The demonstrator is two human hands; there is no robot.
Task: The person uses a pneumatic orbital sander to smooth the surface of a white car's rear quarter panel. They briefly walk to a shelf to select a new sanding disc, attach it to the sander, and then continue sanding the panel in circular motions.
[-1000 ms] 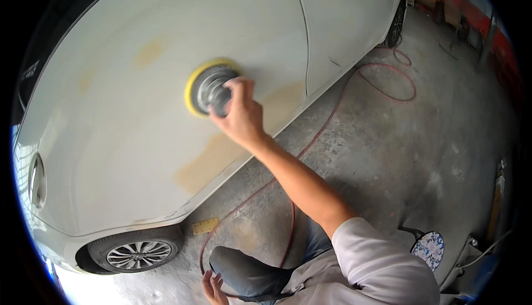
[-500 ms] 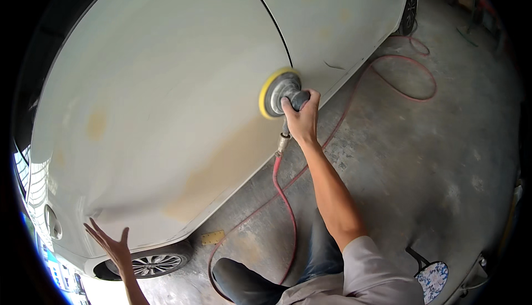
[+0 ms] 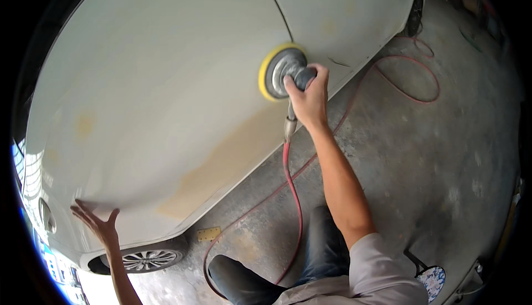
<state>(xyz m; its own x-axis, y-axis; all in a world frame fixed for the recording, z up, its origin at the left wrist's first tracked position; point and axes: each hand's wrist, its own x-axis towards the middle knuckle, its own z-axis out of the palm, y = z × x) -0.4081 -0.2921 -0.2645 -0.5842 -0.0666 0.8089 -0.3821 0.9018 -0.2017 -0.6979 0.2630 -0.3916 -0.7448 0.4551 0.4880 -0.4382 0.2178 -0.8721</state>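
Observation:
My right hand [image 3: 308,95] is wrapped round the dark body of an air sander [image 3: 288,70]. The sander's yellow-edged round pad lies against the pale side of a car [image 3: 166,83], close to a dark panel gap. From its handle a metal fitting leads into a red air hose [image 3: 291,177]. On the lower body panel runs a long tan patch [image 3: 227,152]. My left hand [image 3: 100,222] has its fingers spread at the panel near the door handle and wheel, holding nothing; its fingertips appear to touch the surface.
The hose loops over the grey concrete floor [image 3: 399,166] to the right. A yellow perforated strip [image 3: 208,234] lies near the wheel [image 3: 149,259]. At the lower right are a round patterned seat [image 3: 431,282] and a grey box-like object [image 3: 471,283]. Another wheel [image 3: 414,14] stands at the upper right.
The sander and my right hand have moved slightly up and to the right along the panel. My left hand has shifted up and left, its fingers still spread.

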